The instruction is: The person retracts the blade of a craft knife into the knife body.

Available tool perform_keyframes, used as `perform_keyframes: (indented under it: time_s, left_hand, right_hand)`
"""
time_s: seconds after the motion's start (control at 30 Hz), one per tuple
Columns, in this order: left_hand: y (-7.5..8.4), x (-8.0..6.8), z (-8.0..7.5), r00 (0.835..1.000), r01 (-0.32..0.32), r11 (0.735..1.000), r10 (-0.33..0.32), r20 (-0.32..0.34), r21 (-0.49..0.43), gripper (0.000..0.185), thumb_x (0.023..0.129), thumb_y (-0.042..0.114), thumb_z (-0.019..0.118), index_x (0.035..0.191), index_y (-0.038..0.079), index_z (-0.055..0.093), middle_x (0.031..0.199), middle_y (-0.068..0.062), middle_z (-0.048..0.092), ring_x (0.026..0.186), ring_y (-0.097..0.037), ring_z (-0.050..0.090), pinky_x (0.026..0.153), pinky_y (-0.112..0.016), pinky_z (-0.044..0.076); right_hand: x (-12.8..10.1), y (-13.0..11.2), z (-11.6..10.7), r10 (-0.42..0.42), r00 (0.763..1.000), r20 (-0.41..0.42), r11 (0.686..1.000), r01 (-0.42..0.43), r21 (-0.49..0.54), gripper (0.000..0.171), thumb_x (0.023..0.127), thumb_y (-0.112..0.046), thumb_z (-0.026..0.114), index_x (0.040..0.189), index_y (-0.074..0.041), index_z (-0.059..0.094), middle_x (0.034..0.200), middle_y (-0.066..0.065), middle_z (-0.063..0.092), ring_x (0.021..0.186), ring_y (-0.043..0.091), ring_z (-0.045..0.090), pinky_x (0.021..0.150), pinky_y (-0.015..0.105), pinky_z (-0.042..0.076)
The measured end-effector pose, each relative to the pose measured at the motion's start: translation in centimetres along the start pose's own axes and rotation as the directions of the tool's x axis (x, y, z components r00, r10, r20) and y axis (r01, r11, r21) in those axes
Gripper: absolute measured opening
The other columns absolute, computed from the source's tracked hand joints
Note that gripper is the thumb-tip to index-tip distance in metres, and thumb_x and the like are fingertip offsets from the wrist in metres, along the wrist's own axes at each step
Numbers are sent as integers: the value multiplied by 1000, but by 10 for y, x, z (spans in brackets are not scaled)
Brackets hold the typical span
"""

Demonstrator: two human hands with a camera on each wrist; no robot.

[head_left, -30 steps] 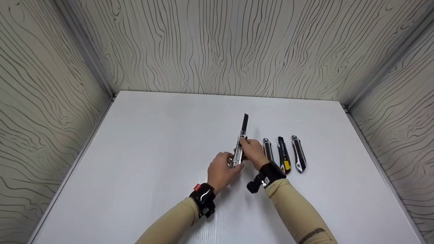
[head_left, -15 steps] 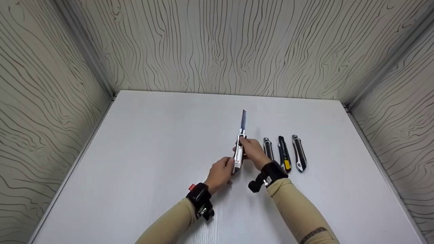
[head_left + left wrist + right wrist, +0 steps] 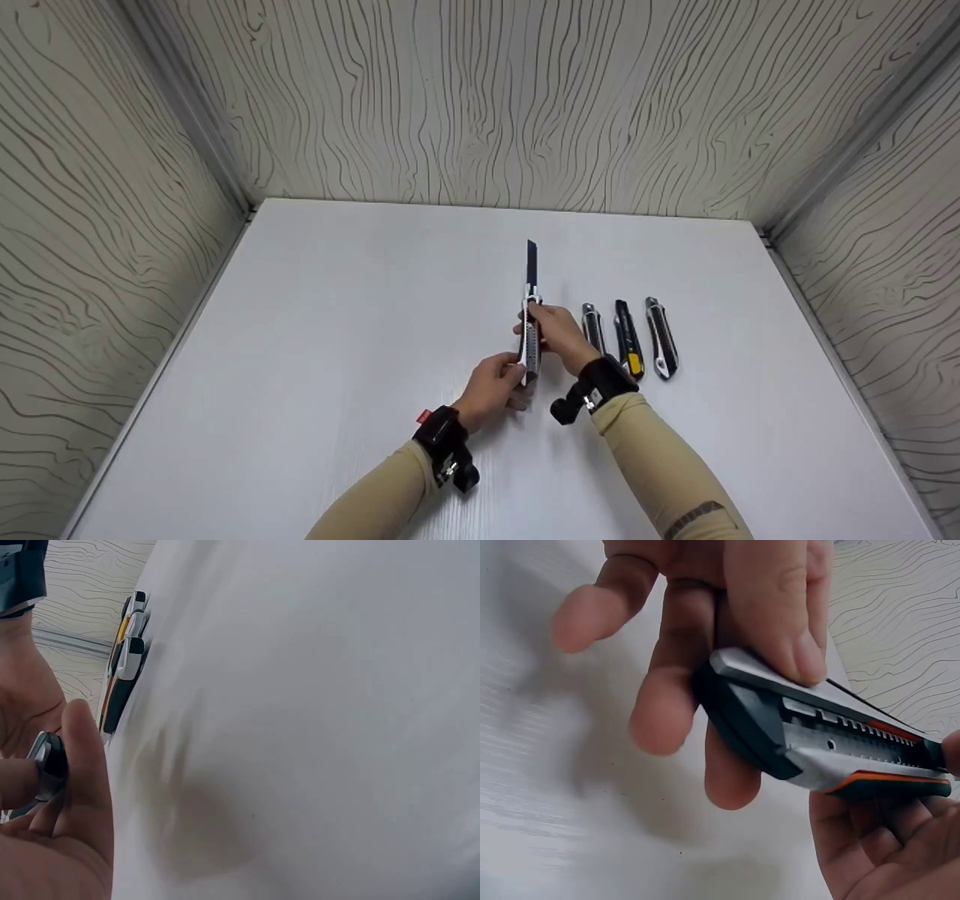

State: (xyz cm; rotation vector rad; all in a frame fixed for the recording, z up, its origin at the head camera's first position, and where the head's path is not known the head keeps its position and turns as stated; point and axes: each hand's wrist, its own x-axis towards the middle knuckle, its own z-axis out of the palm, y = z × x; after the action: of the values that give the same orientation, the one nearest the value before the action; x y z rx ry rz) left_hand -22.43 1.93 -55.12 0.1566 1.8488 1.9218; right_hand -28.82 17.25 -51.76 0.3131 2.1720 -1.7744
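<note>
A snap-off utility knife (image 3: 532, 349), silver and dark green with orange trim, is held between both hands above the table. Its long dark blade (image 3: 532, 264) sticks out, pointing at the back wall. Near the blade end, my right hand (image 3: 562, 334) grips the body, thumb on the slider area. My left hand (image 3: 489, 391) pinches the butt end, thumb on one silver edge and fingers beneath, as the right wrist view shows. In the left wrist view, the knife's butt (image 3: 51, 763) shows by the left fingers, and the right palm (image 3: 26, 690) lies behind it.
Three more utility knives lie in a row to the right: a silver-and-dark one (image 3: 592, 330) partly behind the right wrist, a black-and-yellow one (image 3: 628, 341), and another silver-and-dark one (image 3: 661, 341). The white table (image 3: 337, 315) is enclosed by wood-grain panels (image 3: 480, 105).
The knife has swung nearer to pointing straight ahead and rolled about its length. My left hand has shifted its hold down to the butt end. The right hand keeps its grip.
</note>
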Motion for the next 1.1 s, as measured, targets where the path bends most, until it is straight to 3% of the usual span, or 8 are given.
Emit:
perform_keyframes:
  time_s: [0.3, 0.57, 1.1]
  left_hand:
    - [-4, 2, 5, 1000, 14, 1000, -14, -24, 4, 31, 102, 13, 48, 128, -3, 52, 105, -24, 69, 85, -30, 72, 64, -32, 61]
    - [-5, 3, 6, 1000, 13, 1000, -13, -20, 17, 30, 102, 12, 47, 128, -2, 53, 104, -25, 69, 87, -34, 71, 65, -35, 61]
    - [-4, 3, 7, 999, 27, 1000, -27, -40, 8, 32, 101, 11, 47, 130, -3, 52, 106, -25, 69, 88, -35, 71, 62, -35, 61]
  right_hand:
    - [-1, -1, 0, -5, 1000, -7, 994, 6, 109, 48, 104, -39, 43, 119, 2, 61, 95, 6, 72, 80, 12, 69, 75, 27, 56]
    - [0, 1, 1, -7, 1000, -9, 986, 8, 167, 47, 103, -38, 46, 117, 4, 61, 91, 5, 72, 80, 11, 70, 77, 27, 58]
    - [0, 3, 5, -30, 999, -15, 980, 33, 194, 44, 104, -32, 46, 118, 8, 58, 90, 5, 68, 80, 12, 68, 79, 28, 59]
